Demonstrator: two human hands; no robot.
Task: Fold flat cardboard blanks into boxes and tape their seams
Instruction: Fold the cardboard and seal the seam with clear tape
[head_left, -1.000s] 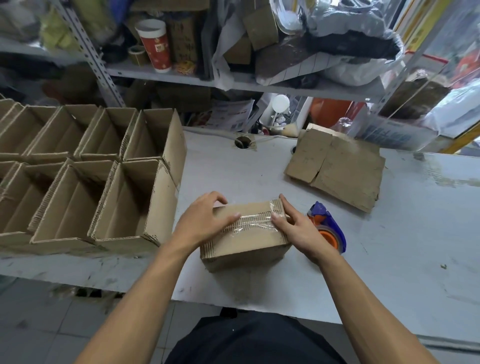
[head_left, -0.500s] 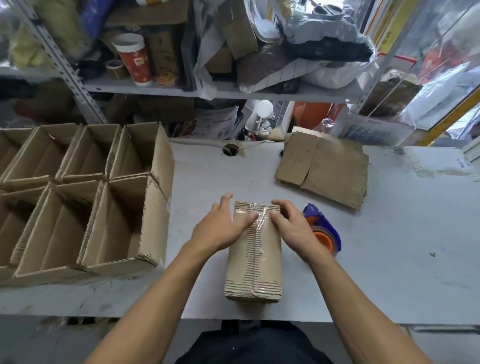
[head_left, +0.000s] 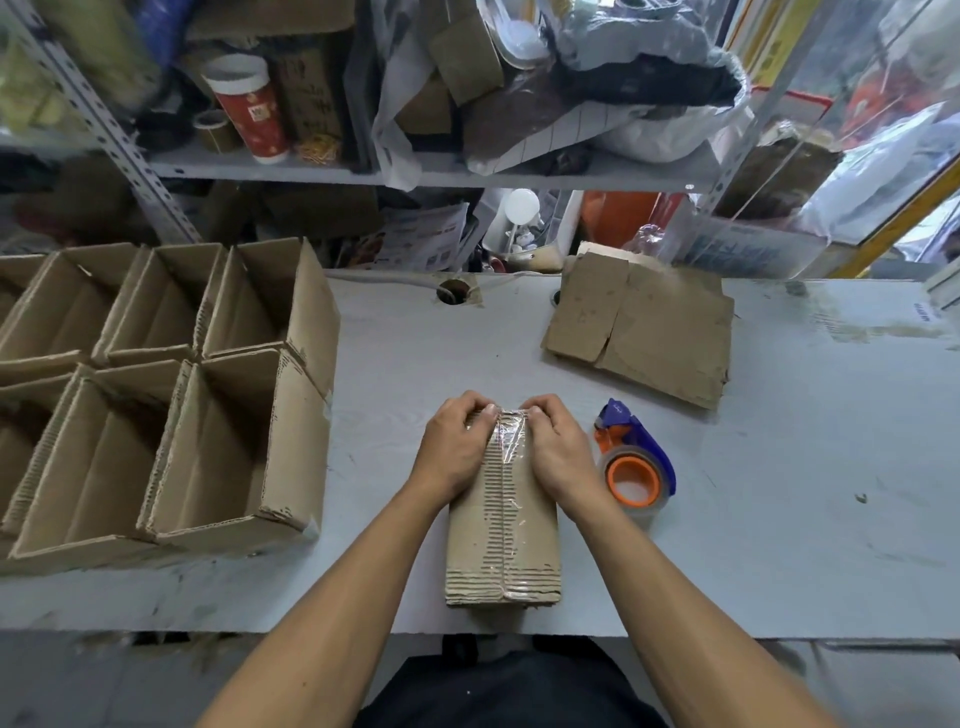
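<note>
Altogether one taped box (head_left: 503, 525), two hands.

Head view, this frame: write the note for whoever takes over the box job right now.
Left hand and right hand: both on the far end of the box, fingers curled over its edge, pressing down the tape.
The box lies at the near table edge, seam up, clear tape along the seam.
Tape dispenser lies right of the box; flat blanks lie further back; open finished boxes stand at left.
Done: box folded, seam taped.
Left: finish the far tape end, set the box with the others, fold the next blank.
</note>
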